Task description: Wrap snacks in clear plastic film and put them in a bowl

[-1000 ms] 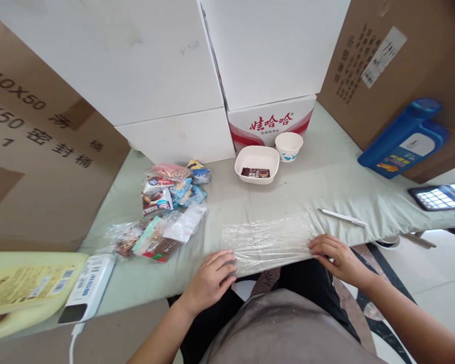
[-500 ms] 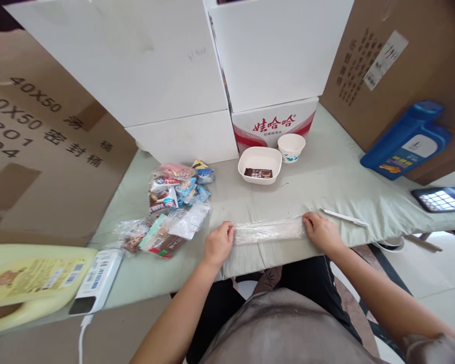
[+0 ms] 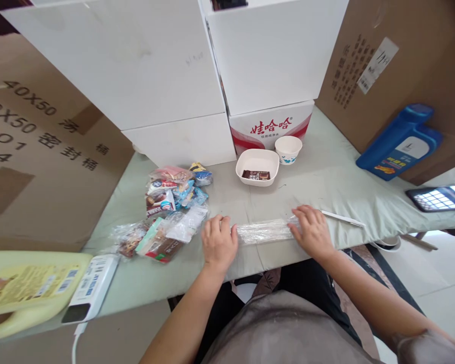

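Observation:
A clear plastic sheet [image 3: 264, 231], folded into a narrow strip, lies on the pale green cloth [image 3: 326, 187] near the table's front edge. My left hand [image 3: 219, 241] rests flat on its left end with fingers stretched out. My right hand [image 3: 311, 230] presses flat on its right end, fingers spread. Neither hand grips anything.
A pile of snack packets [image 3: 167, 210] lies left of the strip. Behind it stand a white dish [image 3: 257, 166] holding a brown packet, a paper cup [image 3: 288, 149] and white boxes [image 3: 167, 76]. A white pen [image 3: 343, 218], a phone [image 3: 438, 197], a blue jug [image 3: 400, 141] and a yellow jug [image 3: 23, 288] sit around.
The plastic lay as a wide sheet at the table edge; it has been folded away from me into a narrow strip. Both hands now lie flat on its ends.

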### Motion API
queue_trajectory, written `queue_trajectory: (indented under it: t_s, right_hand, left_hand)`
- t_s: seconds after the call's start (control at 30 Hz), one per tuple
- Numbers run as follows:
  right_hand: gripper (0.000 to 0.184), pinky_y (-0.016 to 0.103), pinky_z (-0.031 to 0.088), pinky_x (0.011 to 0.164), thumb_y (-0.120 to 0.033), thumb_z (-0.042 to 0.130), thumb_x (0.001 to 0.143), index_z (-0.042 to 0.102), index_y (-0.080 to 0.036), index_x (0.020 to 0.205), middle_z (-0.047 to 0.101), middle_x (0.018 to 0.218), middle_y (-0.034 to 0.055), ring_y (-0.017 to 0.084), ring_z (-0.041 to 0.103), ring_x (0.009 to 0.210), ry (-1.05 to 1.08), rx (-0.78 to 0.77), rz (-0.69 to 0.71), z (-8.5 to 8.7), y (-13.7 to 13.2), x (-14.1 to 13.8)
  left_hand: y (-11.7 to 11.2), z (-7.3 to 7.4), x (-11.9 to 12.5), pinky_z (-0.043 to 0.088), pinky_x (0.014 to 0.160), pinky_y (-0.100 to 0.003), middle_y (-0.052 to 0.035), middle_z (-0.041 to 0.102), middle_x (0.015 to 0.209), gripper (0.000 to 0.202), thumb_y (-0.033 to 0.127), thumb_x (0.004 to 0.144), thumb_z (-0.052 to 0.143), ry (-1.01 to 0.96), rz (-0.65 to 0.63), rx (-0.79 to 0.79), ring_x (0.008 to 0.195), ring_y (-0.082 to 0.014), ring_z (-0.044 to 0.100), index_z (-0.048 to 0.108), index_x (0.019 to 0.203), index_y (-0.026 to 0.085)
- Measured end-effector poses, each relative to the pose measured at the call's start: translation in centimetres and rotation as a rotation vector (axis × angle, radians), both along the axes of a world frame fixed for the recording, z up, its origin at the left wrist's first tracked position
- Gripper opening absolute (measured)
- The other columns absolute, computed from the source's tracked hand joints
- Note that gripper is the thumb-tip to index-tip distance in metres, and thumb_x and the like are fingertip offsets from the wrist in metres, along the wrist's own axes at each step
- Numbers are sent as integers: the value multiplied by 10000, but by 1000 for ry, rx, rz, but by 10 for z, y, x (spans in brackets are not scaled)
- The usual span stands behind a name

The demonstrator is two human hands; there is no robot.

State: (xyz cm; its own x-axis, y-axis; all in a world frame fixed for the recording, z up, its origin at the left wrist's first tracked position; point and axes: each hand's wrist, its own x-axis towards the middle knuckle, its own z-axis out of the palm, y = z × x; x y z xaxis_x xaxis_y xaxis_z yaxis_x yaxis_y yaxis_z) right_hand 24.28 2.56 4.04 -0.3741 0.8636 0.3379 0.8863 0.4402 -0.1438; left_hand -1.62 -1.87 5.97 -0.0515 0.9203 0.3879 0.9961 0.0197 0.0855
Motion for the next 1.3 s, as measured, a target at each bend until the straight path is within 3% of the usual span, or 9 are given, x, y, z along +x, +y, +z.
queue_trajectory:
  t_s: [0.17, 0.33, 0.5, 0.6, 0.73, 0.9, 1.03, 1.17, 1.3]
  right_hand:
    - [833, 536, 223, 1135, -653, 417, 890, 293, -88, 1489, 334, 1524, 168, 316, 200, 1440, -111, -79, 480, -23, -14, -33]
    - [919, 565, 202, 1131, -692, 440, 858, 223, -81, 1510, 297, 1532, 199, 327, 201, 1441, -158, -134, 303, -37, -10, 8]
    - [1079, 581, 187, 1128, -758, 504, 771, 168, -55, 1517, 272, 1535, 228, 358, 164, 1444, -145, -69, 280, -35, -23, 57]
    - [922, 549, 245, 1110, -650, 579, 797, 289, -116, 1489, 313, 1527, 192, 352, 227, 1421, -129, -55, 303, -33, -36, 70]
    - [430, 462, 375, 1002, -336, 539, 908, 532, -207, 1318, 562, 1331, 122, 279, 497, 1205, -83, -62, 280, -31, -48, 87]
    - [237, 433, 396, 934, -156, 487, 894, 656, -243, 1035, 678, 1060, 65, 230, 576, 1027, -10, -56, 377, -14, -58, 99]
    - [225, 426, 403, 938, -115, 459, 892, 627, -214, 1004, 675, 979, 62, 217, 570, 1028, 128, -38, 567, 12, -66, 76]
    - [262, 389, 458, 848, -87, 406, 893, 601, -190, 1035, 657, 891, 62, 184, 584, 865, 228, -208, 762, 42, -68, 47]
    - [327, 338, 479, 775, -69, 392, 891, 584, -183, 1130, 655, 857, 64, 167, 591, 801, 240, -375, 842, 66, -53, 27]
  left_hand:
    - [-9, -28, 25, 260, 1123, -516, -139, 405, 1491, 565, 444, 949, 401, -32, -421, -173, 1412, -318, 293, 376, 1447, 176]
    - [-21, -58, 1, 193, 1134, -582, -161, 306, 1546, 720, 581, 903, 432, 24, -309, -279, 1441, -355, 216, 313, 1487, 177]
    - [-33, -39, 0, 357, 1009, -541, -177, 527, 1353, 479, 402, 928, 462, 7, -206, -186, 1261, -369, 440, 533, 1338, 164]
    - [-33, -26, 19, 435, 873, -428, -125, 628, 1125, 333, 349, 946, 447, -65, -326, -208, 1036, -273, 549, 637, 1178, 206]
    - [-19, -24, 28, 401, 893, -429, -84, 647, 1062, 257, 352, 948, 461, -121, -421, -227, 1011, -246, 553, 659, 1058, 229]
    - [1, -26, 23, 232, 1063, -545, -71, 643, 1165, 218, 306, 945, 475, -122, -364, -173, 1185, -277, 502, 649, 1056, 238]
    - [-5, -22, 41, 343, 973, -500, -97, 642, 1106, 199, 291, 917, 517, -160, -313, -103, 1103, -287, 521, 667, 1012, 201]
    - [-24, -23, 66, 425, 795, -392, -71, 635, 912, 181, 305, 913, 525, -282, -445, -170, 894, -230, 534, 671, 944, 203]
    - [-39, -31, 64, 422, 851, -416, -66, 653, 943, 237, 274, 957, 434, -447, -599, -210, 944, -229, 536, 644, 1048, 210]
